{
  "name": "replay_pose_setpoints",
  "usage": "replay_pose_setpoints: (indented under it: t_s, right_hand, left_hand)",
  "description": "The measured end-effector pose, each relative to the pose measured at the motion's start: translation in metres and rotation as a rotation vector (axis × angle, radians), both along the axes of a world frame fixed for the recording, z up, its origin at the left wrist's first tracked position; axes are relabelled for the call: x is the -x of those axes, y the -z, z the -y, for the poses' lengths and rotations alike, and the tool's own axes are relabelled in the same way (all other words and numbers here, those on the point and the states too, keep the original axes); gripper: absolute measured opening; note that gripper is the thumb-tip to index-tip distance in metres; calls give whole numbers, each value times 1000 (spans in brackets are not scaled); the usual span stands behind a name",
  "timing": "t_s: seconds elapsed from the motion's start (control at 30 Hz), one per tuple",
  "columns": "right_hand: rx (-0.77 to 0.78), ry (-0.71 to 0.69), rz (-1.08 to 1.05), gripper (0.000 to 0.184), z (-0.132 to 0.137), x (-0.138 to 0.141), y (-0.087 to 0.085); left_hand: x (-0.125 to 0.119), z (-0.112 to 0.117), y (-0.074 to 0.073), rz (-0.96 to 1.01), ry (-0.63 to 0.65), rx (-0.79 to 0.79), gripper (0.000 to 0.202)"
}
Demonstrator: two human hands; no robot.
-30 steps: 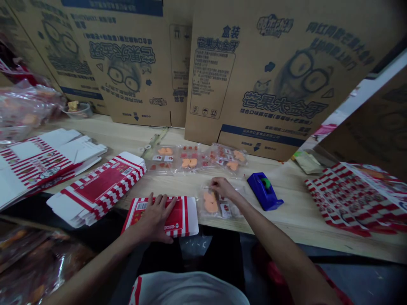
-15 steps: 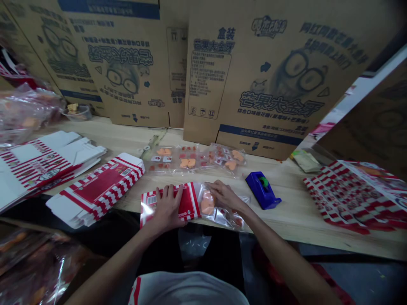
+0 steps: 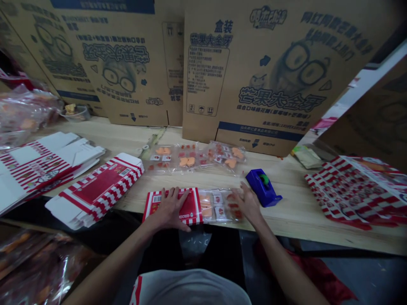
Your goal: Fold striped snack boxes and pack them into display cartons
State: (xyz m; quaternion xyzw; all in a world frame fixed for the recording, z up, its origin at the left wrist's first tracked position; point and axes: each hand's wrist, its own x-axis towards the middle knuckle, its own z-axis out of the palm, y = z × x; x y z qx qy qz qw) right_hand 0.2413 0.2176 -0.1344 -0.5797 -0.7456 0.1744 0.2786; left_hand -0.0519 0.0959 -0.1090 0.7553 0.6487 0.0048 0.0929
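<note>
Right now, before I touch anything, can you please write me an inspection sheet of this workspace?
Surface: wooden table, bare patches between the items.
Job's things: striped box lies flat at the near edge; clear packet touches its right end.
Clutter: tape dispenser; left box stack; right box stack; three spare packets in a row behind.
Hands: left hand flat and open on the striped box; right hand open, fingers on the clear packet.
Cables: nothing seen.
Surroundings: printed cartons stand at the back; plastic bags far left.
</note>
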Motion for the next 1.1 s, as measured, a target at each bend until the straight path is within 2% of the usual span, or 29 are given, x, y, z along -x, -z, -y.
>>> replay_pose_setpoints:
  t_s: [0.07,0.13,0.23,0.3,0.33,0.43,0.47,0.57,0.67,0.73,0.83,0.9,0.97,1.03,1.1]
  right_hand:
    - [55,66,-40,57,12,-18,4]
    - [177,10,-180,53,30,-14,6]
    - [384,-225,-472,49,57,23,5]
    - [404,-313,-607,50,71,49,2]
    - [348,-277,-643,51,76,58,0]
    - [105,-7,-723,49,88,71,-6]
    - [90,33,-779,49,91,72,-8]
    - [228,8,-1014,46,97,72,-12]
    - [354,-24,-1136,39,99,67,-11]
    - [430,-77,-1144,40,100,60,-8]
    - [484,-112,-1070,48,105,48,3]
    - [463,-99,-973,47,111,41,11]
    - [430,-101,-865,38,116,36,16]
    - [386,-143,-769,26,118,31,17]
    - [326,-229,-691,18,116,29,15]
  left_hand:
    - [-3,0,3,8,1,-8,127]
    - [-13,-3,5,19,16,-36,126]
    - [-36,-8,5,47,42,-86,125]
    - [-48,-9,0,70,-9,-121,123]
    - [-52,-9,-4,84,-69,-151,122]
    - [-59,-5,-19,148,-310,-279,121]
    - [-60,-1,-23,176,-372,-318,122]
    - [-63,12,-24,284,-429,-350,119]
    - [-62,25,-10,563,-335,-316,93]
    - [-57,34,3,808,-273,-285,74]
    - [-52,46,21,1042,-251,-230,66]
    - [-50,54,29,1116,-249,-197,64]
    - [-50,59,34,1175,-251,-125,58]
    - [-48,61,35,1206,-254,-39,46]
    - [-45,58,32,1193,-235,-21,32]
